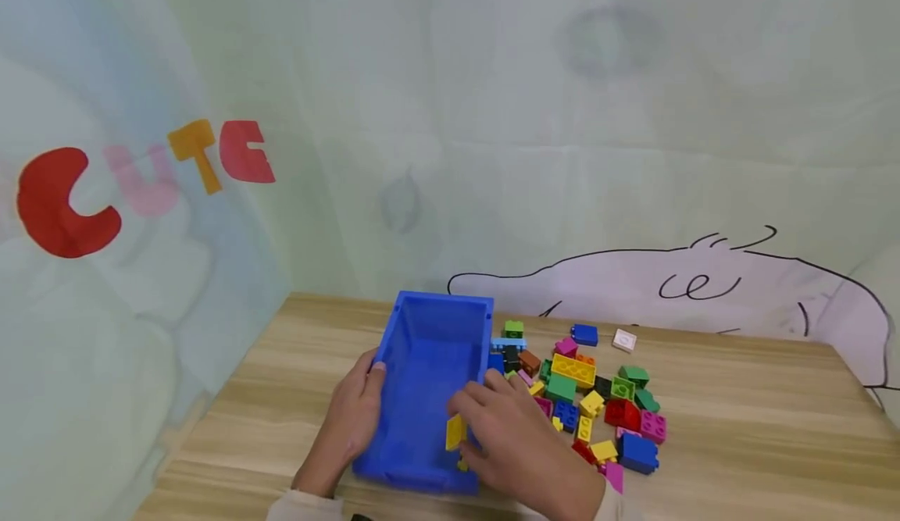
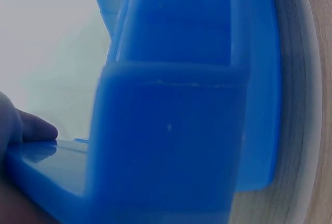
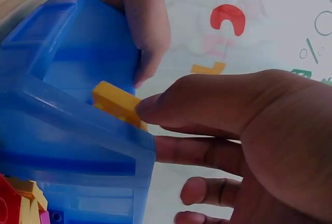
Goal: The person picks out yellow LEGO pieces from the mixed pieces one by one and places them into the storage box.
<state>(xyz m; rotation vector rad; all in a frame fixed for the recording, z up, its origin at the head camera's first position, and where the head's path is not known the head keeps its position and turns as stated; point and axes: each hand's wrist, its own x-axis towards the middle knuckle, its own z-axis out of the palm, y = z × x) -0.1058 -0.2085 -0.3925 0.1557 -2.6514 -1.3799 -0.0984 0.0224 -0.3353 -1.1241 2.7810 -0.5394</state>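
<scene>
Wood-grained and pale, the worktop (image 1: 738, 427) carries an open blue plastic bin (image 1: 422, 384). Its walls look stiff and smooth, so it should weigh little and might slide if nudged; the rim seems the natural place to steady it. Beside its right wall spreads a loose heap of plastic building bricks (image 1: 561, 387) in green, red, blue, pink, yellow and black. The left hand (image 1: 357, 405) grips the bin's left wall, thumb at the rim. The right hand (image 1: 509, 435) pinches a yellow brick (image 1: 455, 432) at the bin's right wall, towards the near end; whether brick and rim touch, I cannot tell. That brick looks hard, very light and far from fragile, though its glossy faces could slip a little; two flat opposite sides should give the surest hold. Smallest, a scrap of yellow (image 1: 462, 463) shows just below it, partly behind the hand: a second piece in the bin or part of the held one, unclear which.
</scene>
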